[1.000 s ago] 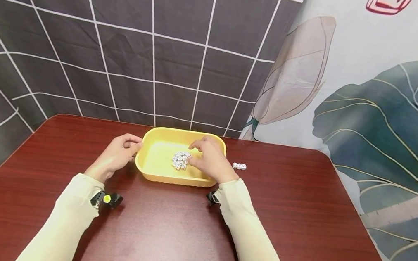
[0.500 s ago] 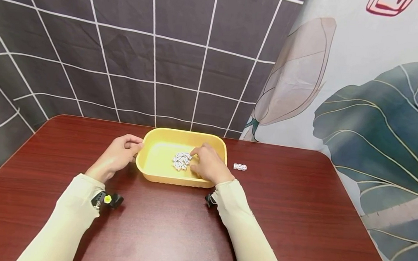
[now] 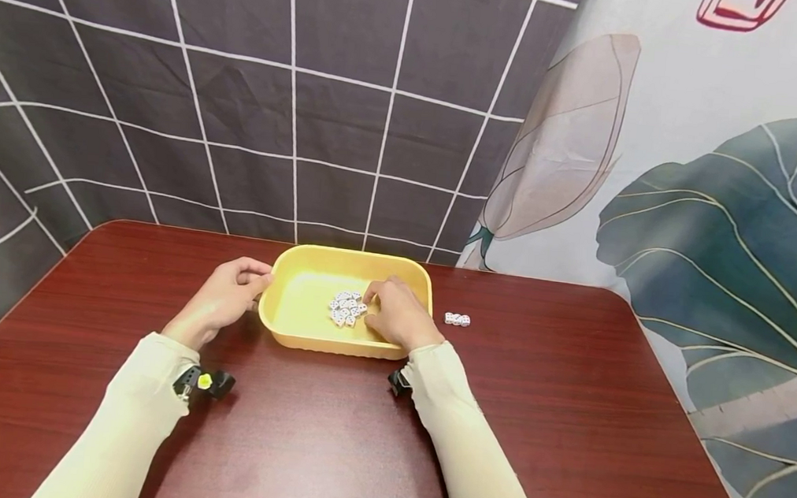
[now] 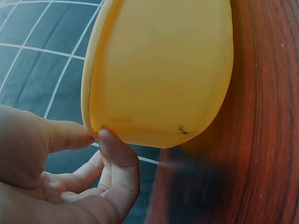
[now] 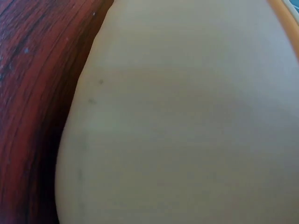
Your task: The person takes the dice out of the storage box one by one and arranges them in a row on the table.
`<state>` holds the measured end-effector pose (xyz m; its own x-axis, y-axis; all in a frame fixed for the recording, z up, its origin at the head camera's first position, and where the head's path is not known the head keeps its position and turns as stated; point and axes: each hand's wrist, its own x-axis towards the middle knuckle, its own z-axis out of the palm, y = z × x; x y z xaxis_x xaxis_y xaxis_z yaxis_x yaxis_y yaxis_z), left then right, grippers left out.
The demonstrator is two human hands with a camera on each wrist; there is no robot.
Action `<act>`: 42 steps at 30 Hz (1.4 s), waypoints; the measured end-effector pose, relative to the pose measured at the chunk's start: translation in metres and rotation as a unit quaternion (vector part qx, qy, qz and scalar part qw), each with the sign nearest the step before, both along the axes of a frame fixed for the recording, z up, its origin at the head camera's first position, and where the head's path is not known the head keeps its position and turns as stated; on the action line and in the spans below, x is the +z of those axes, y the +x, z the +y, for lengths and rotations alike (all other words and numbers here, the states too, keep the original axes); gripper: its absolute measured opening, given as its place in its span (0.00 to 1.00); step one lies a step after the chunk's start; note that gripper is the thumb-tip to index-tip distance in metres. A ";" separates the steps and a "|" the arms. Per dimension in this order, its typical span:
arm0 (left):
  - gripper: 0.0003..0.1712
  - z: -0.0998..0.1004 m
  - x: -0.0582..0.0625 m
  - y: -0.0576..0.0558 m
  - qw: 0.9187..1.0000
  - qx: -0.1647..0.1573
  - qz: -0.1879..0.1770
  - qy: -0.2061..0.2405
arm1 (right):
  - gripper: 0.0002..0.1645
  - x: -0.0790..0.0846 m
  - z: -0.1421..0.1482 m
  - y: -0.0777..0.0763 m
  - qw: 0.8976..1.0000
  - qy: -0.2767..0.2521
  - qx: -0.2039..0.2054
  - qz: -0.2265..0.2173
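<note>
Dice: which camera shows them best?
The head view: it looks down into the tray, so the dice show clustered near the right hand, with a short row on the table. Both wrist views show the tray but no dice.

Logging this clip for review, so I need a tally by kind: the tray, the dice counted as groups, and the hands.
Tray: 1
Dice groups: 2 (dice pile inside, dice row outside)
Hands: 2 (left hand, right hand)
Total: 5
Single dice in the pile are too small to count surely.
</note>
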<state>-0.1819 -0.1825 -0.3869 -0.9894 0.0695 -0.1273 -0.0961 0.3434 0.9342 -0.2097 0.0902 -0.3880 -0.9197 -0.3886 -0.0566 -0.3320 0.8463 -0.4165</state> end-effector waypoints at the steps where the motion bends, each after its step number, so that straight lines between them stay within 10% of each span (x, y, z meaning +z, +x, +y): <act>1: 0.23 0.000 0.000 0.000 1.000 0.000 0.000 0.001 | 0.13 -0.001 0.000 0.000 1.000 -0.001 0.000 0.002; 42: 0.23 0.002 -0.001 0.002 1.000 0.000 0.011 0.012 | 0.06 0.024 0.020 0.001 0.995 -0.062 0.062 0.050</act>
